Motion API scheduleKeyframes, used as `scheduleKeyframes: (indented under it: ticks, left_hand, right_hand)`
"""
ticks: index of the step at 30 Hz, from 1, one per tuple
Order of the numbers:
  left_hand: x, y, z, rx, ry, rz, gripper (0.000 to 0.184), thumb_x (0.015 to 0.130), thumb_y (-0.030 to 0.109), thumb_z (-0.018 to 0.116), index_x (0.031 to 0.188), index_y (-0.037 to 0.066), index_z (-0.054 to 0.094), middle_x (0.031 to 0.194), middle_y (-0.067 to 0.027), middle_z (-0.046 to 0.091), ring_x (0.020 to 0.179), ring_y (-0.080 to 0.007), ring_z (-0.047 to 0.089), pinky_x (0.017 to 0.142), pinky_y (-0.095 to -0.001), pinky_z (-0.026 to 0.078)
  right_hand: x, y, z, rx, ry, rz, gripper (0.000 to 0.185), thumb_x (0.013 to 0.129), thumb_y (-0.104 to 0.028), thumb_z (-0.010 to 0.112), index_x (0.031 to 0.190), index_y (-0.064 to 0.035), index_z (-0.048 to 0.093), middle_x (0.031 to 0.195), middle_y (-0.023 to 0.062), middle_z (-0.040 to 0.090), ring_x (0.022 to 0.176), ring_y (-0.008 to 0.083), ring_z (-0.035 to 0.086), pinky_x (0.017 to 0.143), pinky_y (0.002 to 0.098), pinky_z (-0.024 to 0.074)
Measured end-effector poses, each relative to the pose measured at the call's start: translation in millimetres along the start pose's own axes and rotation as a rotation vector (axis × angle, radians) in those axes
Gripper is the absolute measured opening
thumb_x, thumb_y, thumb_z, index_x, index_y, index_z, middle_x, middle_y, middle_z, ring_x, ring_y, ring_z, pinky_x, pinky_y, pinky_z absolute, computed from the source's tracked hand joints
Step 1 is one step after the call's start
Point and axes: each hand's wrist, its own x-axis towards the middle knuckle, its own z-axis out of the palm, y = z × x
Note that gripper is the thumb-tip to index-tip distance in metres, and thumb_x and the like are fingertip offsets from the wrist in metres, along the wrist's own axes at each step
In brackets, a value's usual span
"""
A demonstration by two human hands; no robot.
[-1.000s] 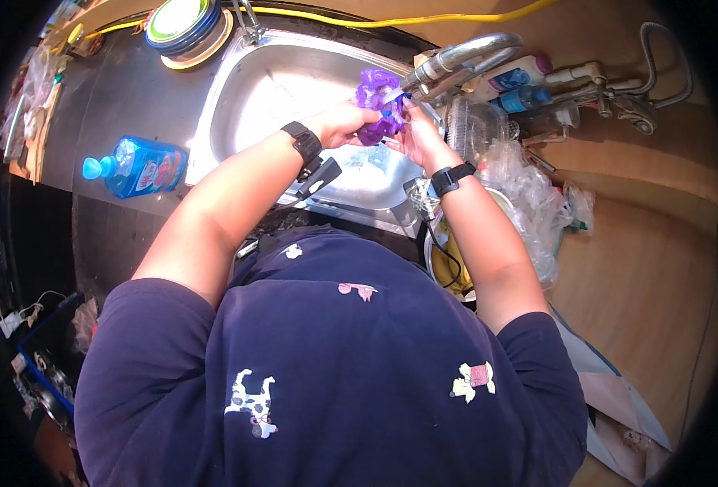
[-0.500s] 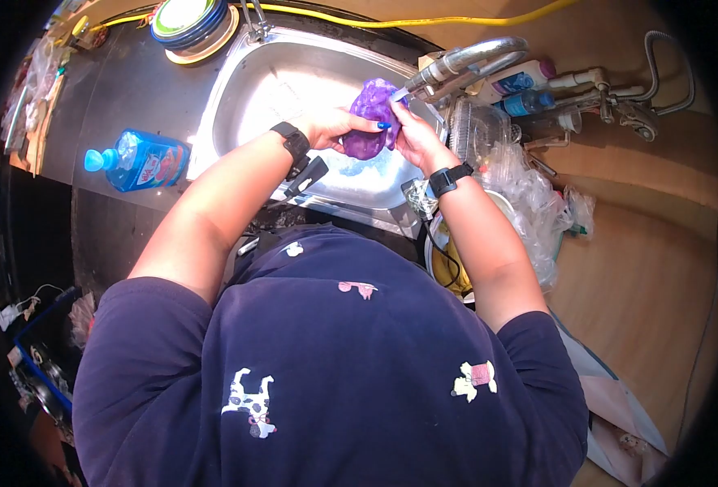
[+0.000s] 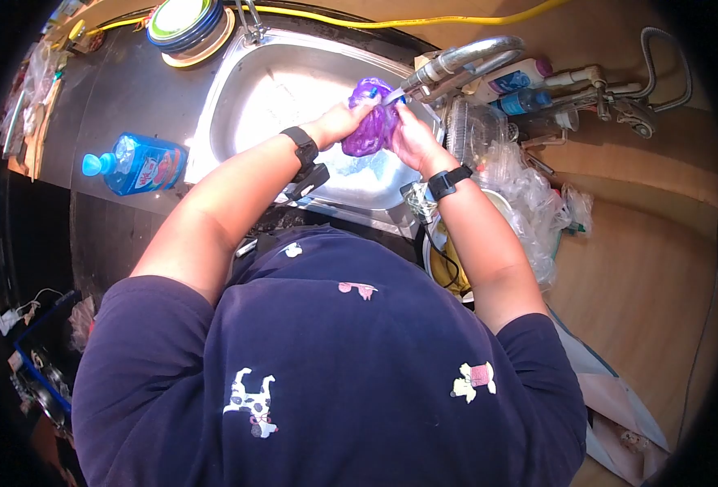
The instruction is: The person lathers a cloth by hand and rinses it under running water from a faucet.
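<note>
A wet purple bag or cloth (image 3: pixel 367 134) hangs between my two hands over the steel sink (image 3: pixel 249 101). My left hand (image 3: pixel 341 122) grips its upper left part, thumb on top. On its right side, my right hand (image 3: pixel 413 140) pinches the edge near the faucet's mouth. Water from the faucet (image 3: pixel 456 58) runs onto the purple thing between my fingers. Below it, bluish suds or water lie in the sink's bottom. The fingers behind the purple thing are partly hidden.
A blue soap bottle (image 3: pixel 138 165) lies on the dark counter left of the sink. Stacked plates (image 3: pixel 182 28) are at the back left. Clear plastic containers (image 3: pixel 474 130) and bags (image 3: pixel 529 199) crowd the right side. A yellow hose (image 3: pixel 391 22) runs along the back.
The purple thing has changed shape, from bunched up to rounder and hanging lower. My left thumb has moved up toward the water stream since half a second ago.
</note>
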Motion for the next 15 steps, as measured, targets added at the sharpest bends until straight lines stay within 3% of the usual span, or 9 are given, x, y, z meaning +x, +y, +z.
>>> scheduleKeyframes:
  ticks: [2,3,6,7,10,11,14,15]
  left_hand:
    - [-5,8,8,-0.247,0.030,-0.039,0.050,0.090,0.043,0.041,0.120,0.004,0.045,0.106,-0.0102,0.057,0.092,-0.0154,0.057,0.084,-0.0301,0.044]
    - [-7,13,12,-0.337,0.035,-0.086,0.054,0.090,0.050,0.031,0.120,0.006,0.045,0.106,-0.0094,0.058,0.090,-0.0173,0.059,0.083,-0.0323,0.047]
    - [-10,25,18,-0.545,-0.014,-0.161,0.059,0.089,0.055,0.023,0.117,0.009,0.046,0.104,-0.0075,0.058,0.090,-0.0185,0.060,0.081,-0.0355,0.049]
    - [-16,34,21,-0.544,-0.023,-0.176,0.063,0.088,0.058,0.018,0.116,0.011,0.046,0.102,-0.0059,0.058,0.088,-0.0190,0.060,0.079,-0.0369,0.051]
    - [-17,42,23,-0.752,-0.019,-0.179,0.066,0.087,0.059,0.014,0.115,0.009,0.046,0.104,-0.0071,0.058,0.089,-0.0188,0.059,0.080,-0.0356,0.049]
    - [-17,42,22,-0.824,-0.034,-0.182,0.056,0.090,0.054,0.024,0.109,0.009,0.050,0.099,-0.0068,0.059,0.084,-0.0187,0.060,0.077,-0.0353,0.050]
    - [-6,28,21,-0.850,-0.067,-0.127,0.040,0.091,0.044,0.038,0.104,0.009,0.052,0.095,-0.0076,0.060,0.085,-0.0202,0.060,0.077,-0.0374,0.050]
    - [-4,23,20,-0.846,-0.071,-0.170,0.029,0.087,0.035,0.050,0.100,0.008,0.054,0.092,-0.0075,0.060,0.084,-0.0204,0.060,0.075,-0.0385,0.050]
  right_hand:
    - [6,10,-3,-0.165,0.125,-0.135,0.044,0.095,-0.031,0.031,0.132,-0.0064,0.028,0.118,0.0122,0.049,0.108,0.0195,0.048,0.094,0.0333,0.0363]
    - [9,14,-5,-0.247,0.189,-0.203,0.047,0.095,-0.030,0.033,0.134,-0.0064,0.025,0.118,0.0128,0.048,0.109,0.0195,0.047,0.095,0.0331,0.0354]
    - [-6,11,13,-0.707,0.169,-0.343,0.052,0.094,-0.028,0.035,0.137,-0.0075,0.016,0.121,0.0129,0.045,0.110,0.0195,0.043,0.095,0.0329,0.0343]
    - [-15,7,26,-0.792,0.119,-0.384,0.056,0.092,-0.028,0.039,0.137,-0.0047,0.014,0.128,0.0181,0.037,0.116,0.0260,0.040,0.097,0.0344,0.0323]
    - [-14,20,22,-1.220,0.070,-0.654,0.065,0.088,-0.030,0.045,0.136,-0.0006,0.011,0.133,0.0245,0.028,0.122,0.0338,0.034,0.099,0.0359,0.0295]
    - [-17,19,19,-1.355,0.049,-0.665,0.076,0.085,-0.037,0.047,0.135,0.0035,0.007,0.135,0.0295,0.022,0.125,0.0418,0.026,0.102,0.0401,0.0254]
    - [-27,20,25,-1.690,0.196,-0.496,0.079,0.084,-0.043,0.046,0.134,0.0048,0.007,0.136,0.0294,0.020,0.126,0.0441,0.022,0.103,0.0431,0.0211]
    - [-30,17,30,-1.631,0.163,-0.505,0.081,0.084,-0.046,0.044,0.135,0.0047,0.006,0.136,0.0294,0.020,0.126,0.0454,0.018,0.104,0.0440,0.0172]
